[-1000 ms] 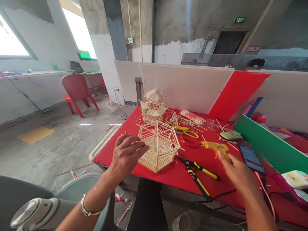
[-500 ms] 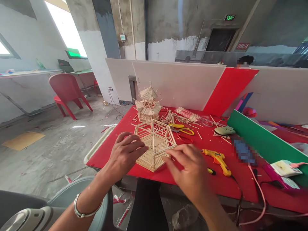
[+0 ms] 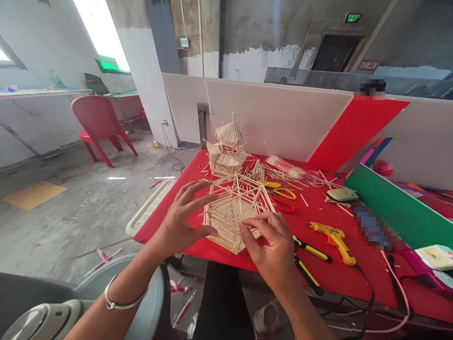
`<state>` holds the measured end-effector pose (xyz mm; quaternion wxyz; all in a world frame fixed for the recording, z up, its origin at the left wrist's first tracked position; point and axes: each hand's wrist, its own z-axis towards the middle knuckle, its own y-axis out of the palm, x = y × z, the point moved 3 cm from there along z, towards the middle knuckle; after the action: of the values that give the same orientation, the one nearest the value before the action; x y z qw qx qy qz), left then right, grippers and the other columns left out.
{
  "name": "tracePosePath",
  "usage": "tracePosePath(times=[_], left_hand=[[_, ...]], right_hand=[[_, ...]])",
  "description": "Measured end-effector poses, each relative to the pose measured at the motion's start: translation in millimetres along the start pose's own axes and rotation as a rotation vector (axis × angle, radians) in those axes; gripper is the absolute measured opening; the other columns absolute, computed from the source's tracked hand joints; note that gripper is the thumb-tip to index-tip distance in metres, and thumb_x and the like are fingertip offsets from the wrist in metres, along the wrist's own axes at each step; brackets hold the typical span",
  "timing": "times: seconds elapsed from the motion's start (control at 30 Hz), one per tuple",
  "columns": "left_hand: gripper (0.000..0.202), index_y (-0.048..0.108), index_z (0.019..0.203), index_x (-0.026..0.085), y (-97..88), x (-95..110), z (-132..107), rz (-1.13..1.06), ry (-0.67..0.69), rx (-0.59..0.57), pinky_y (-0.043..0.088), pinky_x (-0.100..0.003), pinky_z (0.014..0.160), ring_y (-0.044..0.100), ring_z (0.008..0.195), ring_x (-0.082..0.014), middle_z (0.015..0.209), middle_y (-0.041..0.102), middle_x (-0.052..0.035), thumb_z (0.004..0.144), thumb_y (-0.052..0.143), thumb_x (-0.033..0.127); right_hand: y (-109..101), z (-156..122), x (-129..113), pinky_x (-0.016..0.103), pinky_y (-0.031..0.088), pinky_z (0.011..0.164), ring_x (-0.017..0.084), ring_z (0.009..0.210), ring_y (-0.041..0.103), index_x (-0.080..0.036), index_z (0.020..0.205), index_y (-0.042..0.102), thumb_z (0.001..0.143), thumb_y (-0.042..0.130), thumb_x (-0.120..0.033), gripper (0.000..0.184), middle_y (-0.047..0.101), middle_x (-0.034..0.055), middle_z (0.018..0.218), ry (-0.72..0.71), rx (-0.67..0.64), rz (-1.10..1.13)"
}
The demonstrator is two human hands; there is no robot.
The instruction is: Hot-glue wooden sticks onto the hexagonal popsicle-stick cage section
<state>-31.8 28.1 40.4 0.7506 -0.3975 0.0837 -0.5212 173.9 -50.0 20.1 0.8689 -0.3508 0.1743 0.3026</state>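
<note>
We read one word at far right, EXIT, on a lit green sign above the dark doorway; just below and to its right, a red sign carries pale characters too small for us to make out. At the far side of the red counter we see a transparent packet with red marks, filled with thin wooden sticks, and loose sticks lie just left of it. On the floor left of the counter is a whitish tray. Near left stands a grey-blue bin, partly behind our left forearm, so we cannot tell its contents.

The six-sided stick frame sits near the middle of the counter's near edge, its slatted base flat, with a tiered stick pagoda just beyond it. Our left hand is at the frame's left side, its grip wide, thumb well apart from the spread fingers; we cannot tell whether it touches the wood. Our right hand is at the frame's near right side, thumb and fingertips drawn together in a pinch; whether that grip is grasping a stick is too small for us to tell.

To the right, a yellow glue gun lies on its side, with black-and-yellow pliers between it and our right hand.
</note>
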Motion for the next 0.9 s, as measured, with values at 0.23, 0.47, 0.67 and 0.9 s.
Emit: tracePosePath(times=[0.23,0.47,0.67,0.9], left_hand=[[0.05,0.071,0.113,0.026,10.5,-13.0,-8.3,-0.042,-0.076,-0.062,0.042,-0.06,0.11,0.038,0.142,-0.037,0.151,0.048,-0.0135,0.072,0.079,0.054],[0.035,0.072,0.105,0.025,18.0,-16.6,-4.4,-0.072,-0.078,-0.112,0.039,-0.059,0.112,0.033,0.145,-0.037,0.154,0.043,-0.0113,0.079,0.077,0.047],[0.015,0.073,0.102,0.025,20.9,-15.6,-1.0,-0.102,-0.094,-0.143,0.037,-0.055,0.115,0.031,0.147,-0.0321,0.155,0.043,-0.0081,0.093,0.063,0.031],[0.017,0.074,0.095,0.024,23.4,-14.8,2.5,-0.115,-0.098,-0.141,0.038,-0.054,0.115,0.03,0.147,-0.0322,0.153,0.046,-0.0066,0.096,0.058,0.026]], right_hand=[[11.9,-4.8,2.6,0.037,0.046,0.083,0.02,0.086,0.056,-0.024,0.089,0.074,0.091,0.064,-0.029,0.012,0.061,0.0037,0.084,0.011,-0.012,-0.044],[11.6,-4.3,4.7,0.037,0.045,0.082,0.019,0.086,0.055,-0.023,0.088,0.074,0.091,0.065,-0.029,0.011,0.06,0.0038,0.085,0.015,-0.039,-0.057],[12.0,-3.4,5.5,0.038,0.046,0.082,0.02,0.085,0.055,-0.023,0.09,0.074,0.091,0.066,-0.028,0.01,0.06,0.0042,0.085,-0.013,-0.037,-0.074],[11.4,-2.1,5.7,0.037,0.047,0.081,0.02,0.085,0.055,-0.023,0.09,0.073,0.091,0.066,-0.028,0.009,0.061,0.0045,0.086,-0.025,-0.009,-0.076]])
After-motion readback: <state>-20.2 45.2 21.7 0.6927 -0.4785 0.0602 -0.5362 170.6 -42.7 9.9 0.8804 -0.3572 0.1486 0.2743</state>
